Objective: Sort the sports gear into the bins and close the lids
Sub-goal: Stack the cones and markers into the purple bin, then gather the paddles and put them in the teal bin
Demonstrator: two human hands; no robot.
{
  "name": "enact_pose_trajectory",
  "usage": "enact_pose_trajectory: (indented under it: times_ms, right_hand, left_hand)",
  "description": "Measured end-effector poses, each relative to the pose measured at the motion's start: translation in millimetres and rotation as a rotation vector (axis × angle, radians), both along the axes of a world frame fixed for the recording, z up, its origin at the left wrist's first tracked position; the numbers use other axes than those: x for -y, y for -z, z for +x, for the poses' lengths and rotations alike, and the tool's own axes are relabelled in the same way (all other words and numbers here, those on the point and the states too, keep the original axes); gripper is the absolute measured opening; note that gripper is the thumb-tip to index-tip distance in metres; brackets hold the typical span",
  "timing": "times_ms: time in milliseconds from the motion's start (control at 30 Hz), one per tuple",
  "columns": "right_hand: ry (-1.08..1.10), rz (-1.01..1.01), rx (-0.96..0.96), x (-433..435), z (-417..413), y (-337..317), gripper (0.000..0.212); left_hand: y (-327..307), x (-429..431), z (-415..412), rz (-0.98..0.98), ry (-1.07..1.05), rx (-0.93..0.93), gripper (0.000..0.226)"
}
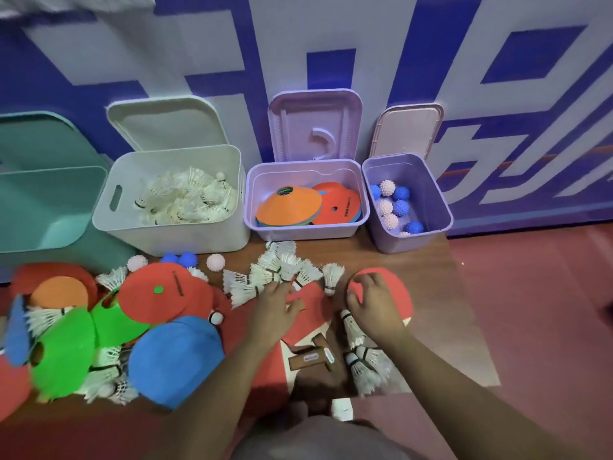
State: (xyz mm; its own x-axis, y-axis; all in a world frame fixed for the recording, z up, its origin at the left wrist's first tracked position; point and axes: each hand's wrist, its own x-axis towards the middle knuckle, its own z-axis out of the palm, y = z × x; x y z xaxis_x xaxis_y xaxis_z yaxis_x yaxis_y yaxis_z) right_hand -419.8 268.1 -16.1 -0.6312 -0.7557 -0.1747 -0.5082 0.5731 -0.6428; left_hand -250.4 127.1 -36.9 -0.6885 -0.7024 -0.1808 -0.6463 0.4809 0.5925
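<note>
1. Both grips work mid-bench (438,287). The right hand (376,305) sets bent fingers on a red paddle (398,300). The left hand (275,305) reaches across a second paddle (315,298) to the shuttlecocks (275,270) just beyond it. We cannot tell whether either grip pinches anything.
2. Risk: more shuttlecocks lie against the paddles, nearer us than the right grip. Lifting a paddle could crush their feathers or sweep them off the bench.
3. Risk: the loose spiky balls (215,262) beyond and left of the left grip may roll if the neighbouring cones (159,297) are dragged.
4. Bins: four, all beyond the grips. They are the teal bin (49,210), white bin (166,237), lilac bin (298,232) and small purple bin (408,240), with four lids (166,127) propped open behind.
5. Loose cones: about eight, left of the left grip; overlap hides the exact number.
6. Paddles: two, under the grips.
7. Shuttlecocks: too tangled for us to count.
8. Spiky balls: four loose, roughly eight in the small purple bin beyond the right grip.
</note>
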Motion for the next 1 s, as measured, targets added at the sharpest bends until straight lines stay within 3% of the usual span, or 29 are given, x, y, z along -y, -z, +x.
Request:
enact_pose_trajectory:
  times_ms: [233, 367, 467, 533, 633, 733, 800, 1000]
  right_hand:
    - [-0.143, 0.147, 0.076, -21, 63, 31, 0.024]
    - [-0.280, 0.270, 0.187, -6, 102, 45, 0.050]
    - [-0.465, 0.442, 0.004, 3, 123, 58, 0.065]
    - [-0.549, 0.571, -0.164, 7, 131, 66, 0.063]
    - [-0.604, 0.664, -0.323, 9, 133, 72, 0.056]
    - [-0.655, 0.628, -0.412, 15, 125, 67, 0.042]
    - [-0.624, 0.576, -0.380, 18, 117, 61, 0.039]
    - [-0.559, 0.387, -0.278, 17, 105, 30, 0.056]
  left_hand:
    - [22, -37, 48, 0.010, -0.111, 0.167, 0.035]
    - [35, -40, 89, -0.142, -0.096, 0.303, 0.047]
    - [45, -42, 115, -0.062, 0.055, 0.482, 0.070]
    - [51, -40, 126, -0.046, 0.126, 0.540, 0.080]
    - [58, -38, 136, -0.108, 0.175, 0.503, 0.083]
    - [61, -33, 142, -0.111, 0.184, 0.449, 0.078]
    - [62, -28, 145, -0.112, 0.175, 0.398, 0.075]
    - [62, -9, 148, -0.127, 0.135, 0.234, 0.066]
